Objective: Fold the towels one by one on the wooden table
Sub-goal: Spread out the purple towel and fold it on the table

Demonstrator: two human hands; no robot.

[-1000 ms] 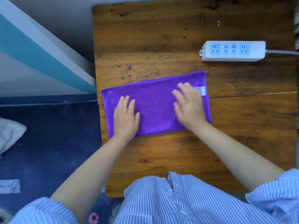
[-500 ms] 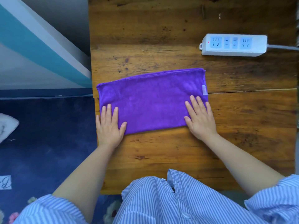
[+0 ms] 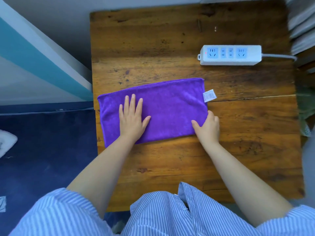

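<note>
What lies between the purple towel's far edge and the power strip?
In the head view, only bare wooden table lies between the purple towel and the power strip; the towel's white tag sticks out rightward.

A worn wooden table (image 3: 170, 40) stands against a pale wall (image 3: 59, 17). Left lies dark blue carpet (image 3: 42, 159); a teal-striped panel (image 3: 34, 62) slants beside it. Daylight is soft.

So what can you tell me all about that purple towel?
The purple towel is soft, fuzzy cloth with stitched edges, folded into a long flat rectangle. It lies slightly slanted on the wooden table, toward its left side. A small white tag sticks out at its right end. The left hand presses flat on it, and the right hand grips its near right corner.
</note>
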